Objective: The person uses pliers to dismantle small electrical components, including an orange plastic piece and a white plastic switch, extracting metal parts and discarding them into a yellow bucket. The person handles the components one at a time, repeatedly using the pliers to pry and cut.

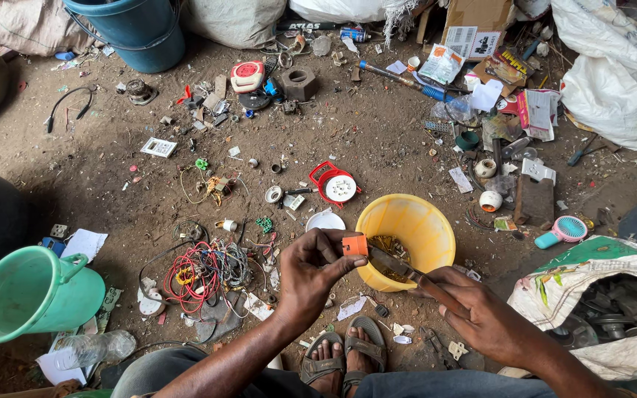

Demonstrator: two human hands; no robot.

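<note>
My left hand [310, 274] pinches a small orange plastic part [355, 245] between thumb and fingers, held up over the dirt floor. My right hand [481, 313] grips a knife by its wooden handle, and the knife's dark blade [391, 263] points left with its tip at the underside of the orange part. Right behind both hands stands a yellow plastic bowl [425, 221] with bits of metal scrap inside. My sandalled feet [344, 357] rest on the ground below the hands.
A tangle of red and grey wires [204, 271] lies left of my hands. A tipped green bucket [35, 293] sits at the left, a blue tub [138, 29] at the top, and a red-and-white round casing [335, 184] lies beyond the bowl. Sacks of scrap [613, 291] crowd the right.
</note>
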